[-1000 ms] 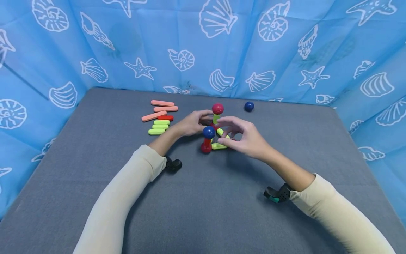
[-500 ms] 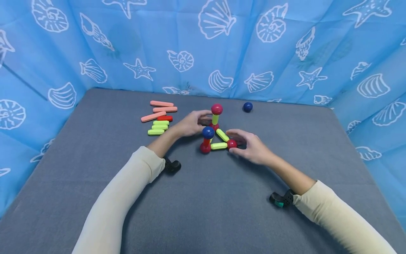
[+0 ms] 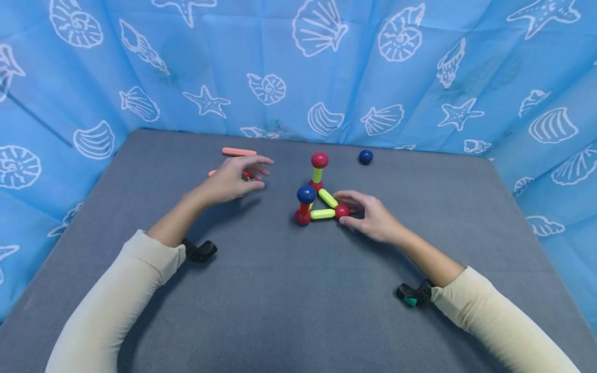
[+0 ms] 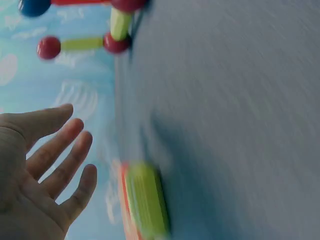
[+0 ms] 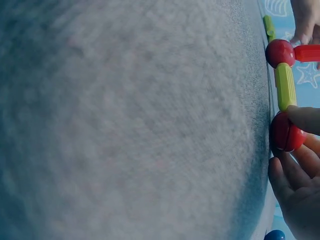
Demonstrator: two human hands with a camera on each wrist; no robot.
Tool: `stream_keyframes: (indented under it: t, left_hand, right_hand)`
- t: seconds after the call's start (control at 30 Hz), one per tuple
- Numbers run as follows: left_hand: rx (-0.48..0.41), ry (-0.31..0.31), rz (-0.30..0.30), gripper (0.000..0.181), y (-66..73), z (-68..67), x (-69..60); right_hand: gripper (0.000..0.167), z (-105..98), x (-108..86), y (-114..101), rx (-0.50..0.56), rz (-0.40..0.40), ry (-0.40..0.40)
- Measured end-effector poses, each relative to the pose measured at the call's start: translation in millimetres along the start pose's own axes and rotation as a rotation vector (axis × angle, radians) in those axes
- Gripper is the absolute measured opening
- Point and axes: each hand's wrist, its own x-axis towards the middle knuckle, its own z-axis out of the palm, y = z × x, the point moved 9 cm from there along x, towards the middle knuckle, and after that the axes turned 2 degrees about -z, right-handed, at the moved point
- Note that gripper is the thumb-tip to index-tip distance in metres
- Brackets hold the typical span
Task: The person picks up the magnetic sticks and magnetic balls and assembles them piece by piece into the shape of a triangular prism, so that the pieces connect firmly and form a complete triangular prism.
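A triangle of yellow-green rods (image 3: 323,214) with red balls at its corners lies flat. From its back corner a yellow-green rod stands up, topped by a red ball (image 3: 320,160); from its left corner a red rod rises to a blue ball (image 3: 306,195). My right hand (image 3: 373,216) holds the right corner's red ball (image 3: 342,211) between thumb and fingers, seen also in the right wrist view, where the ball (image 5: 287,132) touches the thumb. My left hand (image 3: 228,181), fingers spread and empty, hovers over the loose rods, hiding most of them; its wrist view shows a yellow-green rod (image 4: 146,200) below.
A loose blue ball (image 3: 366,157) rests near the table's back edge, right of the triangle. One salmon rod (image 3: 239,152) shows behind my left hand. A blue curtain (image 3: 186,62) with white shells hangs behind the grey table (image 3: 298,300).
My left hand has left the triangle's back corner and moved left above the loose rods. My right hand came down to the right corner's ball, then stayed there.
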Motion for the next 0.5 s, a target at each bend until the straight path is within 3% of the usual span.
stream_keyframes:
  t: [0.13, 0.27, 0.37, 0.5]
  left_hand:
    - [0.106, 0.107, -0.011, 0.050, -18.3, -29.0, -18.5]
    - [0.167, 0.206, -0.087, 0.046, -45.1, -49.7, -26.3]
    - [0.202, 0.221, -0.180, 0.047, -65.3, -56.6, -29.2]
    - [0.224, 0.181, -0.265, 0.049, -83.3, -58.3, -31.2]
  right_hand:
    - [0.055, -0.8, -0.5, 1.3, -0.004, 0.011, 0.000]
    - [0.053, -0.7, -0.8, 2.1, -0.014, 0.021, 0.004]
    - [0.053, -0.2, -0.4, 2.3, -0.014, 0.016, 0.007]
    - [0.053, 0.3, 0.4, 1.8, -0.008, 0.010, 0.006]
